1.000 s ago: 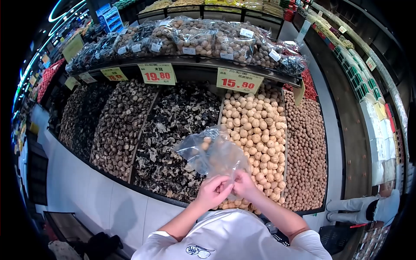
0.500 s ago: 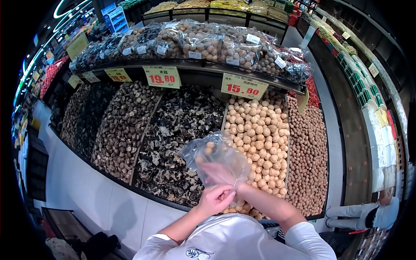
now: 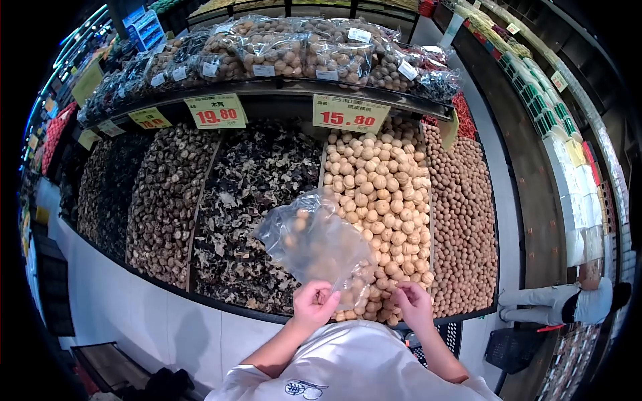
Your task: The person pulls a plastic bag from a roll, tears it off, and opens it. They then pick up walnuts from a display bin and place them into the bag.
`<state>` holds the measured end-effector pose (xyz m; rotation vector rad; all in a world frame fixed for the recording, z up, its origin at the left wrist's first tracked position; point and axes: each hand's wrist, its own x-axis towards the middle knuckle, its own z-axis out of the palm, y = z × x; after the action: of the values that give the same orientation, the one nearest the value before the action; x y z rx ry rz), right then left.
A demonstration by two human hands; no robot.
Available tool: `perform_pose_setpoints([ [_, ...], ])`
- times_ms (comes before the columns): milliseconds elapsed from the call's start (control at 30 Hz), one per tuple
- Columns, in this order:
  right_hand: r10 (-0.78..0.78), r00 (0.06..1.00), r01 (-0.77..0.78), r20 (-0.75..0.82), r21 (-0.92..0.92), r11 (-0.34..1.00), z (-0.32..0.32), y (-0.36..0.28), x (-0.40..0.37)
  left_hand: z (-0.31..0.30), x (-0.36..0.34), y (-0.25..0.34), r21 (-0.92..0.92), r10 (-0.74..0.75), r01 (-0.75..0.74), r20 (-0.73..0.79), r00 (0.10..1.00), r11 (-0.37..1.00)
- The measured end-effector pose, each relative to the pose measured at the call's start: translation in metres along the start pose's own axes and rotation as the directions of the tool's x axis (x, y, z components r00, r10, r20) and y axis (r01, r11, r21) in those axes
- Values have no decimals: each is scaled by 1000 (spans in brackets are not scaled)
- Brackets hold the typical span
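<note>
A clear plastic bag [image 3: 314, 244] with a few walnuts inside lies over the black wood ear fungus [image 3: 257, 177] and the edge of the walnut heap [image 3: 381, 194]. Its mouth faces me. My left hand [image 3: 316, 305] pinches the near rim of the bag. To the right of the bag mouth, over the near walnuts, my right hand [image 3: 412, 304] is out of the bag, its fingers curled in a loose pinch. Whether a bit of thin film or anything else is between those fingertips I cannot make out.
Smaller brown nuts [image 3: 461, 220] fill the bin on the right, dried mushrooms [image 3: 164, 200] one on the left. Above runs a shelf of bagged goods [image 3: 274, 57] with price signs [image 3: 350, 115]. A person [image 3: 568, 304] stands at right beside a dark basket [image 3: 511, 349].
My right hand has come out of the bag and moved right and toward me. My left hand still grips the rim. The view has shifted slightly.
</note>
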<state>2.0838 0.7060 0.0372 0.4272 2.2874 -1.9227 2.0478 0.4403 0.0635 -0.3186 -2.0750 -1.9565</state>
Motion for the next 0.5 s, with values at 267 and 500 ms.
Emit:
perform_pose_setpoints([
  [267,-217,972,175,-86,-349,921,-13,-21,13,5,10,6,34,-18,17,44,999,999],
  [500,-526,850,332,-36,-738,587,6,-58,78,5,8,8,35,-49,48,47,998,998],
])
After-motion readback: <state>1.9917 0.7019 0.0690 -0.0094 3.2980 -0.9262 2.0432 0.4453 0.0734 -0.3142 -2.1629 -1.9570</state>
